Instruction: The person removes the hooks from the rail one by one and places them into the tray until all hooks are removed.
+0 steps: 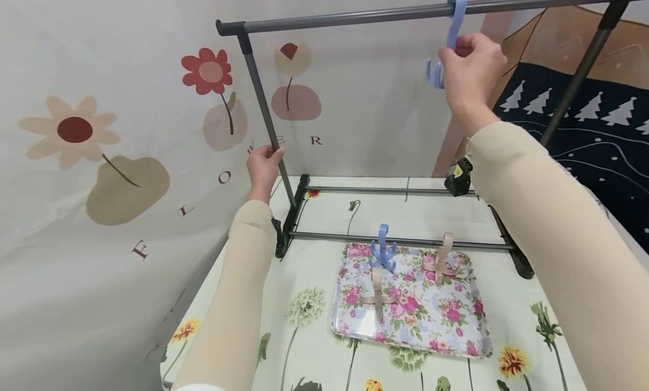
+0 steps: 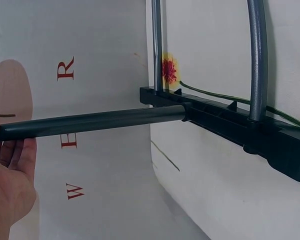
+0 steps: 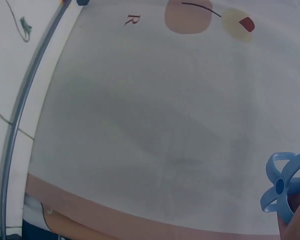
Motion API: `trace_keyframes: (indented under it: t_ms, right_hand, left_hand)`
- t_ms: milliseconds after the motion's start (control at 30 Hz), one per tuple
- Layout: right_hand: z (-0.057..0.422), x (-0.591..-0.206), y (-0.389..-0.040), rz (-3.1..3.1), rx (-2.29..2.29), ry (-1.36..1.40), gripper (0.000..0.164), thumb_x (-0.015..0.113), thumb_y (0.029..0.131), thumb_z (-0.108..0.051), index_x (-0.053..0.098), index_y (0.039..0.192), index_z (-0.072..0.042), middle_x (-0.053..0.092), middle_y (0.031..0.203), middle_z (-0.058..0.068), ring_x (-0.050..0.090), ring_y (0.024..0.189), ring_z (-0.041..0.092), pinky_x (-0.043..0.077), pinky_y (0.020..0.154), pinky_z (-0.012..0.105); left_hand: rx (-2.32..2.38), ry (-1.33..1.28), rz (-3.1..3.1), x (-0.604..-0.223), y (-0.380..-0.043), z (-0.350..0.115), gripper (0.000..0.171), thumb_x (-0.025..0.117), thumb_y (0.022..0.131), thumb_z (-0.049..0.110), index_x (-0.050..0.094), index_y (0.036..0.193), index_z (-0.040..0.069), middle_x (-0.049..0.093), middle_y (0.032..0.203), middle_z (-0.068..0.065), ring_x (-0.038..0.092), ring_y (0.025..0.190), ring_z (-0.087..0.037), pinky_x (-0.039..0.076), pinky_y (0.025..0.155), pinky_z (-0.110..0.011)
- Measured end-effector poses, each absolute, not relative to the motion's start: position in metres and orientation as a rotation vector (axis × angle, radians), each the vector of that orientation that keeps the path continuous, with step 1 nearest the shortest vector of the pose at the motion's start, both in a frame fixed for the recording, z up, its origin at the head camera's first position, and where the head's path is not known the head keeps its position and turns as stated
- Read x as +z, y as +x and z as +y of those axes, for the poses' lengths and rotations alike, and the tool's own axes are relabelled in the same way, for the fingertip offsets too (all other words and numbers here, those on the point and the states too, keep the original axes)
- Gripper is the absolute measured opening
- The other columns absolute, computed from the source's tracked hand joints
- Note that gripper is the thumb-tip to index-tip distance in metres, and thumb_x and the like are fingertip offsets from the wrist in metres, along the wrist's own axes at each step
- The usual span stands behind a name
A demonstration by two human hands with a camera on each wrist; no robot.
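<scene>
My right hand pinches the stem of a light blue multi-prong hook. The curved top of this hook goes over the rack's grey top bar, towards its right part. In the right wrist view, the prongs of the blue hook show at the right edge beside my fingers. My left hand holds the dark left upright of the rack, its fingers bent around the pole. The left wrist view shows that upright running down into a black foot.
On the table lies a floral tray bearing another blue hook and two beige hooks, one left and one right. Behind the tray run the rack's two lower bars. A flower-printed curtain hangs behind and to the left.
</scene>
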State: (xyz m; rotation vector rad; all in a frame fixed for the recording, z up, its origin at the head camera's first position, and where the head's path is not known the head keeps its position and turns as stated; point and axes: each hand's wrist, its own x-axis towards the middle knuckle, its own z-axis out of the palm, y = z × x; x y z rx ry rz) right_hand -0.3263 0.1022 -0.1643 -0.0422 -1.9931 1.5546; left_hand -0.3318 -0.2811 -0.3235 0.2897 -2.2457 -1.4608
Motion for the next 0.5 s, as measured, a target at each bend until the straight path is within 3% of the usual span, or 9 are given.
trace_keyframes:
  t_ms: [500]
  right_hand:
    - [0.109,-0.133,-0.31,-1.956,1.574,-0.008,0.033,0.069,0.094,-0.031,0.068,0.122,-0.015,0.065,0.11,-0.006,0.059,0.104,0.002,0.041,0.102,0.02]
  left_hand:
    - [-1.449,0.272,-2.25,-0.324,-0.332,-0.281,0.031,0.065,0.098,0.03,0.069,0.118,0.007,0.068,0.116,-0.009,0.059,0.113,-0.023,0.043,0.1,-0.042]
